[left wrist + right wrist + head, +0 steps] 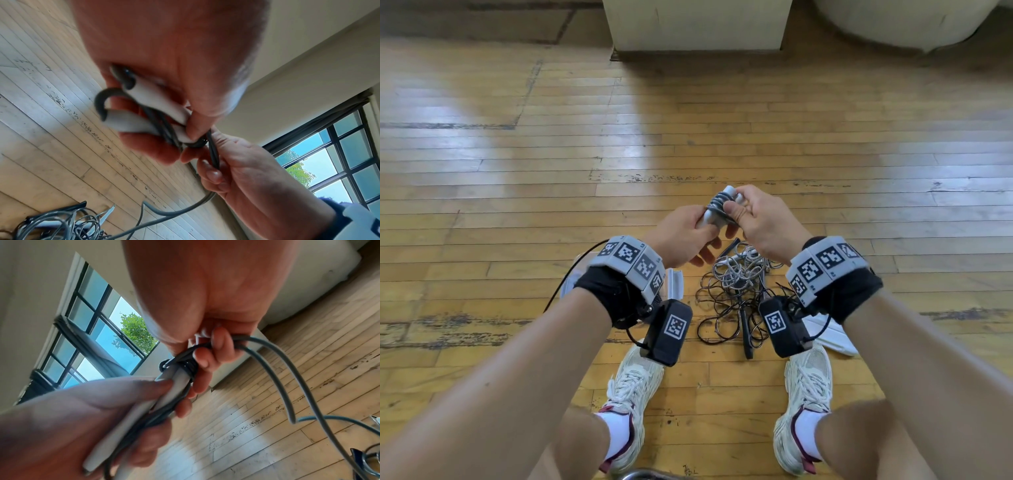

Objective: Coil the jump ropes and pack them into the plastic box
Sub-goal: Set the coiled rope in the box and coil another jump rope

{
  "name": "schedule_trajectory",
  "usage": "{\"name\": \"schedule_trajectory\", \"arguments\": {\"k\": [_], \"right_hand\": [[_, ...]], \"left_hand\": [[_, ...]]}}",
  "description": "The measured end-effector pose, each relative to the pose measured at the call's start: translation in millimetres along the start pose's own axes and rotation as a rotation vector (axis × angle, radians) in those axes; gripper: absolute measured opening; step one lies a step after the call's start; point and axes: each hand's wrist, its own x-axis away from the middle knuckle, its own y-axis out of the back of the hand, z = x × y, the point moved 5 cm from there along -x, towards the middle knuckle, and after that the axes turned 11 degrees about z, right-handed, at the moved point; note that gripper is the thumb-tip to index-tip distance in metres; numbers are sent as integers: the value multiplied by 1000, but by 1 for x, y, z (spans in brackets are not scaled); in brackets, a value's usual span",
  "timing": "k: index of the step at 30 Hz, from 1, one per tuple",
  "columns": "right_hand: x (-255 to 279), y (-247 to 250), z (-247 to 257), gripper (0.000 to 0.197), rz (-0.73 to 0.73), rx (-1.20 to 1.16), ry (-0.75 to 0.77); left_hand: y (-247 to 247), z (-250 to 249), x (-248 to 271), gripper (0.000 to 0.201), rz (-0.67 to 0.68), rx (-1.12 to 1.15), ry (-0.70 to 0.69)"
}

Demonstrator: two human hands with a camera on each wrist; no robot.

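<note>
Fingers of the left hand point(681, 236) curl around the white handles point(131, 125) of a jump rope, while the right hand point(760, 219) pinches the grey cord point(719, 202) wound around them. Below the fingers, more tangled ropes point(736, 294) lie on the wooden floor point(517, 192), beside the plastic box point(675, 283).

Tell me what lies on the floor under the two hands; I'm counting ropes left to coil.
Under the left hand and right hand lies a tangled pile of ropes, grey and dark cords with dark handles. The tangle and wrist cameras hide the count.
</note>
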Motion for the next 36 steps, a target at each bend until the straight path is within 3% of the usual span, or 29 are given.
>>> {"name": "schedule_trajectory", "arguments": {"k": [4,7,16,22,30,33,36], "right_hand": [[-2,2,0,31,81,-131,31],[-2,3,-1,30,119,-122,40],[0,4,3,23,26,47,50],[-1,8,-1,26,3,-62,-4],[1,12,1,23,-38,-11,119],[1,9,4,12,-44,65,154],[0,5,6,5,-23,93,173]], "left_hand": [[0,-6,2,16,-16,-62,-79],[-2,-3,-1,14,-13,-21,-61],[-2,0,-6,17,-34,8,-39],[5,1,-2,13,-135,284,27],[10,5,0,17,-137,484,76],[11,5,-1,38,-173,426,68],[14,5,-2,36,-245,227,25]]}}
